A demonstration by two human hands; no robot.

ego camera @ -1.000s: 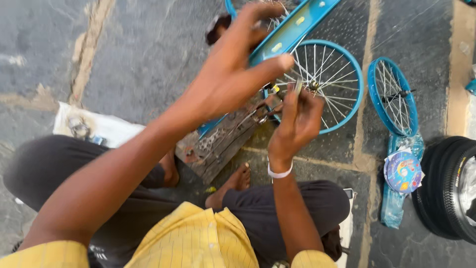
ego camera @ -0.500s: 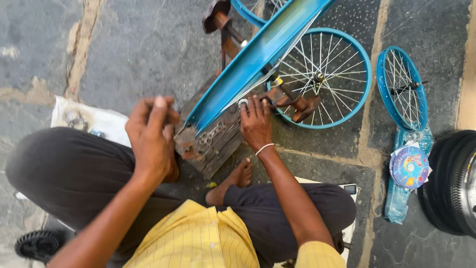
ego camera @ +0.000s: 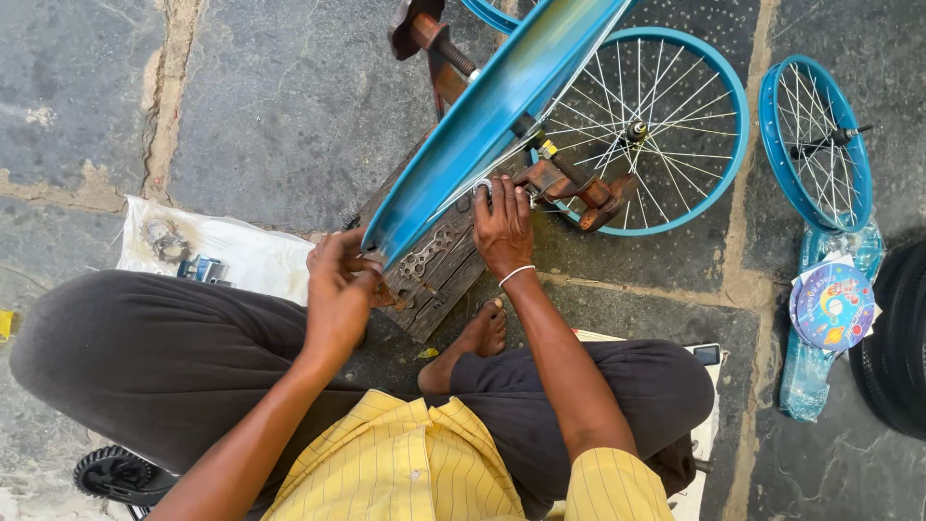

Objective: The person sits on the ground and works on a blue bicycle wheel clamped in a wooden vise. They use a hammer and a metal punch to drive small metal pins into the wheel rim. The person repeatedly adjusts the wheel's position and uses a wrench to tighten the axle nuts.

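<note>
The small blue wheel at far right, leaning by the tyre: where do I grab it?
Take the small wheel by its upper rim, coming from above. It stands tilted on edge with the rim's top arc bare, while its axle sticks out to the right and a plastic packet crowds the bottom. Likely a safe pinch; avoid the thin spokes.

A second blue spoked wheel [ego camera: 820, 140] leans at right beside a black rubber tyre [ego camera: 892, 338]; below it lies a colourful round disc [ego camera: 831, 306] on clear plastic wrapping [ego camera: 805, 381]. A white cloth [ego camera: 246, 256] covers grey stone floor [ego camera: 289, 106] at left
</note>
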